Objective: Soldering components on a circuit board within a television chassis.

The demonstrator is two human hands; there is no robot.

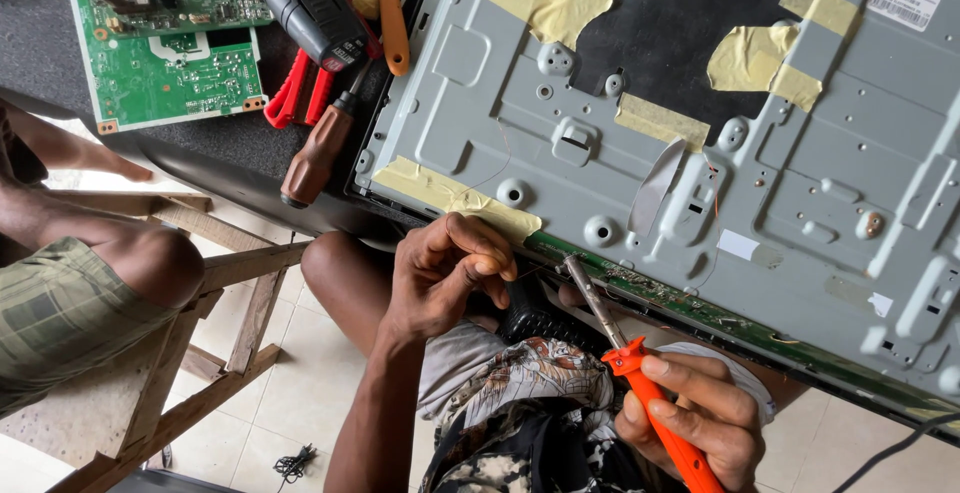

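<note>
At lower centre of the frame, the right hand (pixel 700 418) is gripping an orange-handled soldering iron (pixel 640 373) by its stiff, light plastic handle while the left hand (pixel 445 268) is pinching a thin, fragile wire against the grey metal television back panel's (pixel 800 193) lower edge.

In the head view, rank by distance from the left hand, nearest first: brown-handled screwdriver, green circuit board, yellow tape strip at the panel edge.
From the left hand:
1. Yellow tape strip, just above the fingers.
2. Brown-handled screwdriver, up and left.
3. Green circuit board, far upper left.
</note>
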